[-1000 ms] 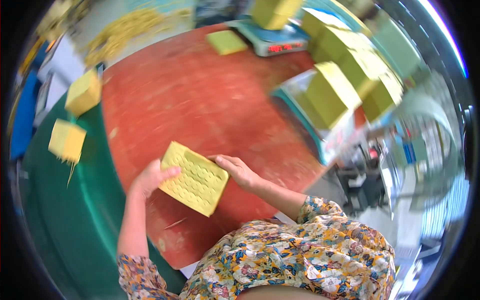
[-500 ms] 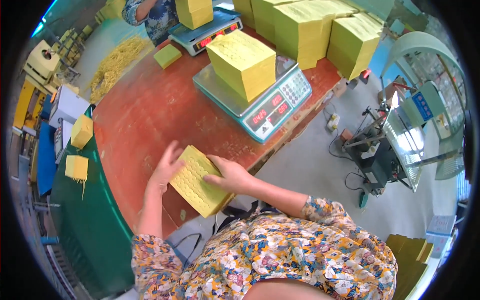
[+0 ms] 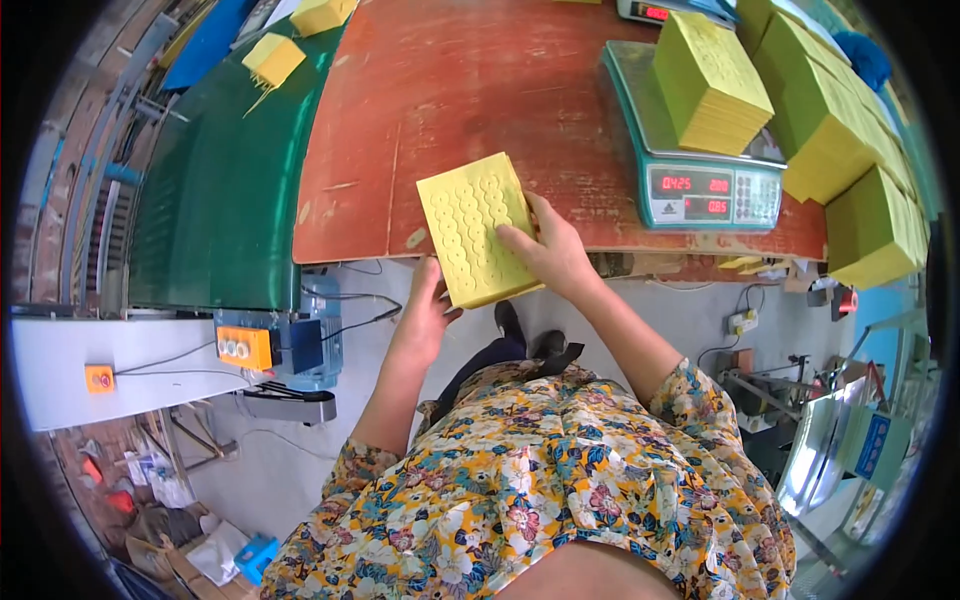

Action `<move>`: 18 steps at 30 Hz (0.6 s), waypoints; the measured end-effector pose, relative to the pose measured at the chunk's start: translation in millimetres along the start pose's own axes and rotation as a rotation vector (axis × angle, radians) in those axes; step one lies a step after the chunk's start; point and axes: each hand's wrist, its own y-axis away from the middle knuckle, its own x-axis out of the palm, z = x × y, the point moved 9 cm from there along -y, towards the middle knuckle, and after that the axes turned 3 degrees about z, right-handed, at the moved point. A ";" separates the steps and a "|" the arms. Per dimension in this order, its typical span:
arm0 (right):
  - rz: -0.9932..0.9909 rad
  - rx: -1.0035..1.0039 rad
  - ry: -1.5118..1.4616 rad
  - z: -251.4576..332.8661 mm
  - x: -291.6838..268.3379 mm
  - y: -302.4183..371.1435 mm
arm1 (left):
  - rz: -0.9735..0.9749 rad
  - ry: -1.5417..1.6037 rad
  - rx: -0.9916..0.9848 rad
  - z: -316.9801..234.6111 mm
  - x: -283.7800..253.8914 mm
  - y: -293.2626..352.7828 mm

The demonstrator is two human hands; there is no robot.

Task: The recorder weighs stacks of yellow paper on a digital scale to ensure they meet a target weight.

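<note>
A thick stack of yellow paper sheets (image 3: 468, 225), its top marked with rows of scalloped cuts, lies tilted across the table's near edge and overhangs it. My right hand (image 3: 555, 250) grips its right side, thumb on top, the other fingers mostly hidden along the edge. At the near left corner is my left hand (image 3: 425, 315), thumb raised beside the stack and fingers apart near its underside; whether they bear weight is unclear. To the right, a teal digital scale (image 3: 652, 195) with lit red figures carries a taller yellow paper stack (image 3: 715, 85).
Under the work lies a worn red table (image 3: 400, 110). Green conveyor belt (image 3: 215, 190) adjoins it at left, bearing small yellow blocks (image 3: 273, 60). More paper stacks (image 3: 880, 230) crowd the right end. An orange button box (image 3: 245, 348) sits below the belt's near end.
The view has swung left and lower, showing the near floor. My left hand has gone from the stack's left side to its near left corner; my right hand stays on the stack.
</note>
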 end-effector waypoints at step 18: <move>0.115 -0.011 -0.134 -15.0 3.3 8.3 | 0.201 0.279 0.027 -0.8 23.4 -16.9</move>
